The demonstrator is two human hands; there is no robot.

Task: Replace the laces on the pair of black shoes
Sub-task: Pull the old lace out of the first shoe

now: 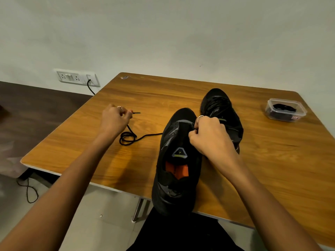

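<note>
Near shoe (pixel 178 160): on the counter (pixel 272 160), we judge lacing just begun.
Far shoe (pixel 221 113): state unclear.
Left hand (pixel 114 119): our grip pinches lace (pixel 145 136) tip.
Right hand (pixel 210 136): pinching lace at eyelets.
Box (pixel 285 110): more laces.

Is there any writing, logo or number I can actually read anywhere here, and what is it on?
"7": a small mark, seemingly this digit, inside the triangular badge on the tongue of the near black shoe.
Red-and-white label on the clear plastic box: too blurred to read.
Small sticker at the far corner of the wooden table: too small to read.
Wall socket panel: no readable text.
</note>
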